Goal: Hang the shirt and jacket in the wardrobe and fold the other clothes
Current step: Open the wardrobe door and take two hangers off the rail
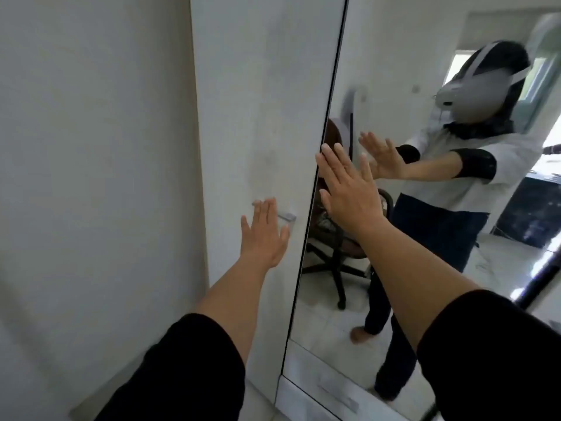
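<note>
A white wardrobe stands right in front of me, its plain left door (258, 101) shut and its right door a full-length mirror (379, 71). My left hand (263, 235) is flat with straight fingers on the left door, its fingertips over the metal bar handle (287, 215). My right hand (349, 192) lies flat with spread fingers against the mirror door near its dark left edge. Neither hand holds anything. No shirt, jacket or other clothes are in view.
A drawer front (318, 396) with a bar handle sits below the mirror. The mirror reflects a person, a dark office chair (334, 247) on a light tiled floor, and a window. A bare white wall (91, 147) lies to the left.
</note>
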